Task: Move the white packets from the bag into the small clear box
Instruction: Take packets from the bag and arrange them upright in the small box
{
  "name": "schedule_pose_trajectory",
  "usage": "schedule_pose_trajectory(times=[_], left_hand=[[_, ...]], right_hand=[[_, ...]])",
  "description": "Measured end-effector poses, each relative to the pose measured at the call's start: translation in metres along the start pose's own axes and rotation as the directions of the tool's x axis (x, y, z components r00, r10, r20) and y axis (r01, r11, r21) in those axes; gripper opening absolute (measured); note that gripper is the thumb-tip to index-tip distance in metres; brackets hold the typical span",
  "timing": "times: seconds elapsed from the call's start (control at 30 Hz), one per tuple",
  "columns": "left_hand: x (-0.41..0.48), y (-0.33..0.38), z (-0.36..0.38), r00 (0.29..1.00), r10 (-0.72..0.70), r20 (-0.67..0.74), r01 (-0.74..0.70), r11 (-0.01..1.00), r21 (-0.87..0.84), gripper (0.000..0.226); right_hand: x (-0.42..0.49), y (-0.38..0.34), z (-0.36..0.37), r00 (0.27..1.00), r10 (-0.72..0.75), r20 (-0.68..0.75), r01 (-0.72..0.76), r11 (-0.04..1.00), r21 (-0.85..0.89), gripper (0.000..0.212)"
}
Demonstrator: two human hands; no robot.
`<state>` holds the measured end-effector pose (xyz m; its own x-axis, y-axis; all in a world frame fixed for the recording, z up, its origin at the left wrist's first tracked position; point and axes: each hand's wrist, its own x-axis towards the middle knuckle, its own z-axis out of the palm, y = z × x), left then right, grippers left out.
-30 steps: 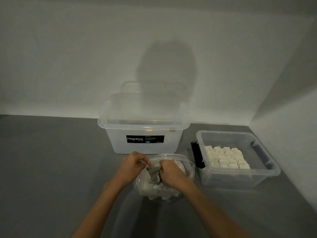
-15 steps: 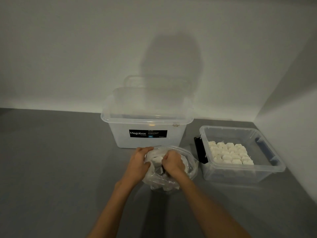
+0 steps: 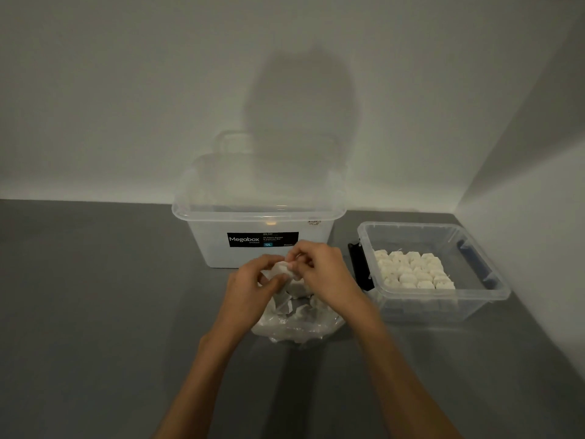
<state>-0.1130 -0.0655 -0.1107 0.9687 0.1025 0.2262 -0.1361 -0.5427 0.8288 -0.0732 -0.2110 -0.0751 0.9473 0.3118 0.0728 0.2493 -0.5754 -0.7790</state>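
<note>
Packets (image 3: 282, 269) sit pinched between the left hand (image 3: 252, 285) and right hand (image 3: 321, 268), fingers curled, just above the bag (image 3: 299, 327).

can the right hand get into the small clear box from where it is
Probably yes: the small clear box stands lidless just beside the right hand, nothing standing between them, though that hand pinches a white packet.

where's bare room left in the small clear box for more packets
In the small clear box, bare floor runs along the right wall, by the blue latch, and along the far wall. Stored packets crowd its left and near part. Left hand and right hand pinch a held packet above the bag.
</note>
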Motion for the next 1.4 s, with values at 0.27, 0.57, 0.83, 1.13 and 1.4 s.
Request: schedule_pose_trajectory(times=[0.27, 0.57, 0.83, 1.13, 1.4], left_hand=[[-0.002, -0.024, -0.014, 0.99, -0.112, -0.086, 0.1, 0.986, -0.137, 0.014], [-0.008, -0.024, -0.012, 0.977, -0.166, -0.134, 0.143, 0.975, -0.168, 0.011], [-0.007, -0.027, -0.015, 0.967, -0.204, -0.153, 0.174, 0.966, -0.189, 0.011], [-0.006, -0.022, -0.024, 0.946, -0.264, -0.188, 0.199, 0.931, -0.307, 0.011], [-0.005, 0.005, -0.016, 0.947, -0.321, 0.006, 0.288, 0.843, -0.454, 0.018]], right_hand=[[0.009, 0.032, 0.03, 0.973, 0.152, 0.174, -0.101, 0.957, -0.272, 0.02], [0.006, 0.045, 0.07, 0.94, 0.095, 0.328, 0.037, 0.926, -0.375, 0.012], [0.007, 0.041, 0.072, 0.973, 0.07, 0.222, 0.029, 0.91, -0.413, 0.019], [-0.001, 0.035, 0.022, 0.986, 0.165, 0.037, -0.165, 0.986, 0.0, 0.016], [-0.023, 0.013, -0.017, 0.954, 0.217, 0.207, -0.299, 0.71, 0.638, 0.008]])
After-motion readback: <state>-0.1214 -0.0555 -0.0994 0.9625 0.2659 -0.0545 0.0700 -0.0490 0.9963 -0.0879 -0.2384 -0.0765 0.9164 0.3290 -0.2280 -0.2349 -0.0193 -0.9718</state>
